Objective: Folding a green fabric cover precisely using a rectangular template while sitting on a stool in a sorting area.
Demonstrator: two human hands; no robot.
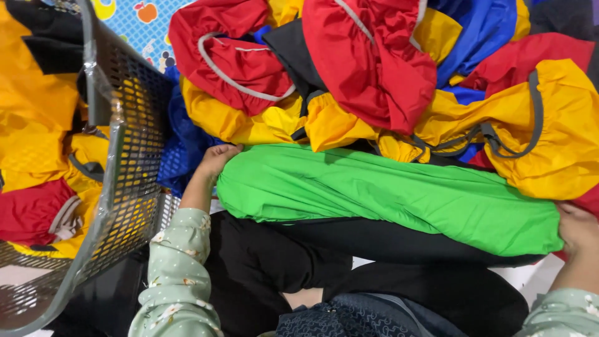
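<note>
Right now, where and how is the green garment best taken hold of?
At its two ends, one from each side. The green garment lies stretched crosswise, the left hand already at its left end and the right hand at its right; the pile crowds its far edge.

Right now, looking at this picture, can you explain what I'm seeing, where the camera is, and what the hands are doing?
There is no machine here, only a person's two bare hands. The single picture comes from a camera on the person's head, looking down. The left hand and right hand each touch one end of a green garment lying across the lap. Beyond it is a heap of red, yellow and blue garments. At left stands a grey perforated basket with more clothes inside. Whether the fingers actually grip is unclear.
</note>
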